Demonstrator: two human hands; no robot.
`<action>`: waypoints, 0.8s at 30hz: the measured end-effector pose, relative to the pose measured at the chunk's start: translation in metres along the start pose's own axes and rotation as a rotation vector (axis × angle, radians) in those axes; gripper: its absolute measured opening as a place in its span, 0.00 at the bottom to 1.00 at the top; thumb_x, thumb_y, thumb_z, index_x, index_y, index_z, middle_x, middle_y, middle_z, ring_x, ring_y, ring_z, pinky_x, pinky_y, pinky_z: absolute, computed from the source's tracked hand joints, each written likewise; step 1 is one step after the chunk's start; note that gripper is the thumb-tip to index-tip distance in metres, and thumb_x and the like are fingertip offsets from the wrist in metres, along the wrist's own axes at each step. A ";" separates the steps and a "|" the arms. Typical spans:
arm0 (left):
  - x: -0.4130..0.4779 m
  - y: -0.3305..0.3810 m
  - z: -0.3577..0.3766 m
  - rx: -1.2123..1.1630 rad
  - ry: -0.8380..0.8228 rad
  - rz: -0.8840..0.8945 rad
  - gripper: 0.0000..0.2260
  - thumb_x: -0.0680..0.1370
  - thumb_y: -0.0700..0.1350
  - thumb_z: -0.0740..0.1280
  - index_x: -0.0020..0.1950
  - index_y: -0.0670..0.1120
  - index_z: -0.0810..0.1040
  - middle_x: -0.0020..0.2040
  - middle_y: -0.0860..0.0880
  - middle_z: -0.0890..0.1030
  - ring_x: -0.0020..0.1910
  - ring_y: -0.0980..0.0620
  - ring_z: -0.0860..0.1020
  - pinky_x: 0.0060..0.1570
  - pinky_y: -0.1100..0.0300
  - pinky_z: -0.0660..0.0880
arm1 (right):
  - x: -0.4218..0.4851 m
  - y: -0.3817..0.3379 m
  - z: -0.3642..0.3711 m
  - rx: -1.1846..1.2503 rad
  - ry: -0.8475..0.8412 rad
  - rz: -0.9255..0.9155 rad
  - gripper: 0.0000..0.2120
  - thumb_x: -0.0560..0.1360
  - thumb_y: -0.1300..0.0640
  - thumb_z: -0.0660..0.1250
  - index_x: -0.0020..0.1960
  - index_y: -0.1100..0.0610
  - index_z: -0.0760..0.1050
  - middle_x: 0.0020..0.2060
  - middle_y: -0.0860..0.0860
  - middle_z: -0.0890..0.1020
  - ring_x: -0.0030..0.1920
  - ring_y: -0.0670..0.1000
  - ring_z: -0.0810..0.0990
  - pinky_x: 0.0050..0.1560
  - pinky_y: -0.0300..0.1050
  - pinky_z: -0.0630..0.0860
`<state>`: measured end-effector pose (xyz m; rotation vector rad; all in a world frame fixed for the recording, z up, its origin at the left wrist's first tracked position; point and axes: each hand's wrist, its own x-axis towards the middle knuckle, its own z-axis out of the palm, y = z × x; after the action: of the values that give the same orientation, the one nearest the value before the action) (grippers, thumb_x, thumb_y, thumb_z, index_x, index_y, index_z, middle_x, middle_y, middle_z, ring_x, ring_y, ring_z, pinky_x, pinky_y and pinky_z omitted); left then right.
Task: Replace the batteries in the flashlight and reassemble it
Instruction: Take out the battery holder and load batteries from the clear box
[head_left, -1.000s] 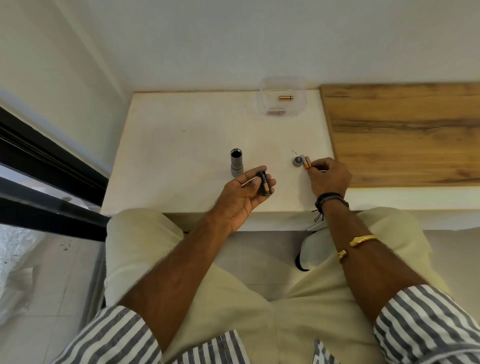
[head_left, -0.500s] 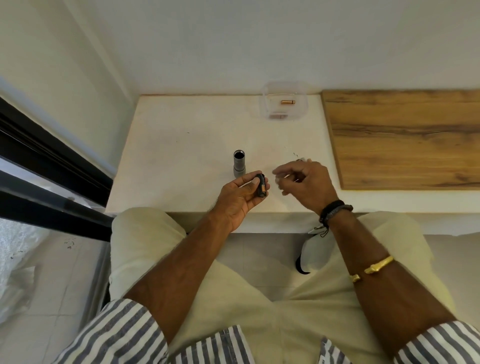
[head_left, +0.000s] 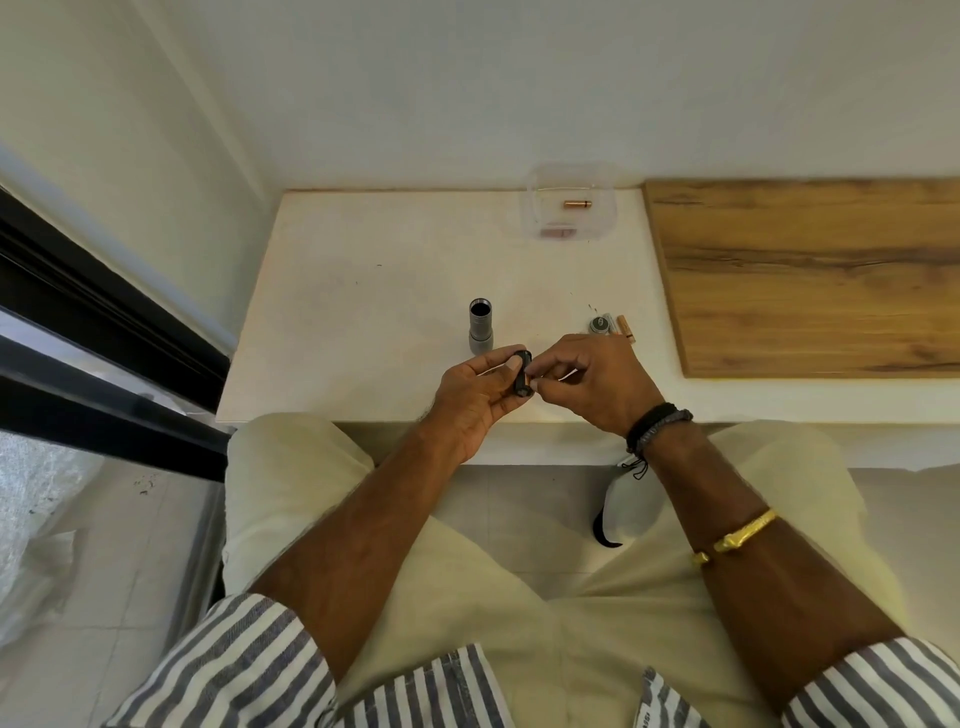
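Note:
My left hand (head_left: 475, 397) grips a small black battery holder (head_left: 522, 375) near the table's front edge. My right hand (head_left: 587, 382) has its thumb and fingertips pinched on the holder's near end, where a copper-coloured battery end shows. The grey flashlight body (head_left: 480, 326) stands upright, open end up, just beyond my left hand. The flashlight's tail cap (head_left: 599, 325) and a loose battery (head_left: 626, 327) lie on the table beyond my right hand.
A clear plastic box (head_left: 571, 208) with a copper battery (head_left: 577, 204) inside stands at the back of the white table (head_left: 363, 291). A wooden board (head_left: 810, 275) covers the table's right side. A wall closes the left and the back.
My right hand left the battery beside the tail cap, moved left and now pinches the holder's end in my left hand. The left hand kept hold of the holder.

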<state>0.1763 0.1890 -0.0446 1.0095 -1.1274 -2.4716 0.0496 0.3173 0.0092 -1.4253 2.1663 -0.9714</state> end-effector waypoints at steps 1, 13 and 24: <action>0.000 -0.001 0.000 0.006 0.001 -0.001 0.09 0.78 0.40 0.70 0.57 0.43 0.83 0.54 0.42 0.85 0.53 0.42 0.84 0.46 0.55 0.82 | 0.000 -0.001 0.000 -0.003 -0.009 0.001 0.07 0.74 0.62 0.75 0.52 0.58 0.86 0.44 0.52 0.86 0.42 0.51 0.83 0.49 0.46 0.83; 0.000 0.000 0.004 -0.005 0.047 -0.029 0.06 0.77 0.38 0.71 0.52 0.44 0.84 0.51 0.42 0.86 0.50 0.42 0.85 0.42 0.55 0.82 | -0.001 -0.004 0.003 -0.089 -0.003 -0.069 0.06 0.73 0.61 0.75 0.50 0.57 0.86 0.44 0.55 0.85 0.40 0.51 0.82 0.46 0.47 0.84; -0.003 0.003 0.006 -0.043 0.024 -0.016 0.07 0.77 0.37 0.70 0.54 0.42 0.83 0.53 0.41 0.85 0.51 0.41 0.85 0.45 0.54 0.82 | 0.001 -0.003 0.001 -0.061 0.025 -0.124 0.07 0.73 0.66 0.72 0.48 0.58 0.87 0.45 0.54 0.85 0.46 0.50 0.81 0.47 0.34 0.78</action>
<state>0.1741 0.1918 -0.0386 1.0374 -1.0582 -2.4786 0.0519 0.3154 0.0108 -1.6006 2.1643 -0.9783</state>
